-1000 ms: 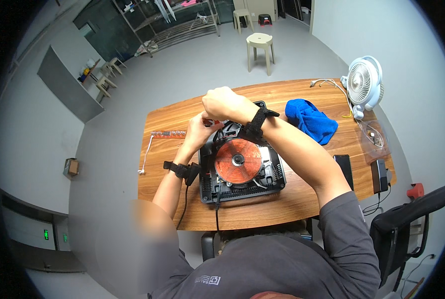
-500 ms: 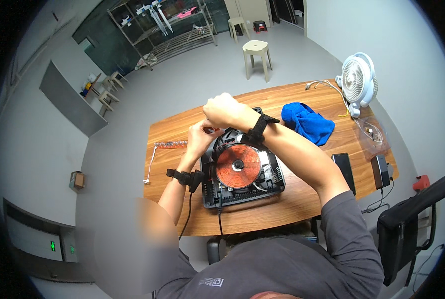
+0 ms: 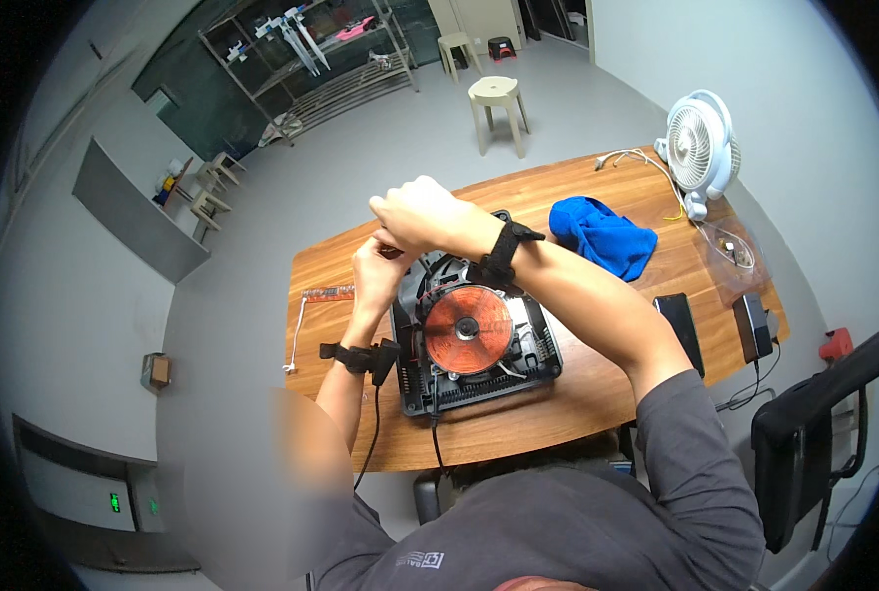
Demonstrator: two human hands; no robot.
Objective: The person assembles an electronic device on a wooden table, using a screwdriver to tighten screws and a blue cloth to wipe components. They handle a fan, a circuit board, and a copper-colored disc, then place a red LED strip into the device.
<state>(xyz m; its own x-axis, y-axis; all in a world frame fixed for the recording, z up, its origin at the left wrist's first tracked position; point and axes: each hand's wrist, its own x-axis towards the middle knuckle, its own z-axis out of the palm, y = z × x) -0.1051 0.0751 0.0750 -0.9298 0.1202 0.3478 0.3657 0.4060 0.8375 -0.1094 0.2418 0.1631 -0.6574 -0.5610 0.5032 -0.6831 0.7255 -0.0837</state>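
An opened induction cooker with a black casing (image 3: 479, 396) lies on the wooden table, its round copper coil (image 3: 469, 330) facing up. Both hands meet above its far left corner. My right hand (image 3: 425, 215) is closed like a fist, back of the hand up, and covers most of what lies beneath it. Just below and to its left, my left hand (image 3: 375, 274) has its fingers pinched together under the right one. Something small and dark reddish shows between the hands, too hidden to name. Black straps circle both wrists.
Left of the cooker lies an orange strip of small metal pieces (image 3: 329, 294) beside a white cord (image 3: 295, 335). To the right are a blue cloth (image 3: 602, 236), a black phone (image 3: 678, 330), a power adapter (image 3: 752, 327), a plastic bag (image 3: 735, 258) and a white fan (image 3: 698, 148).
Both hands have shifted slightly left, off the cooker's far left corner, staying together. The view has moved a little. The cooker keeps its place on the table.
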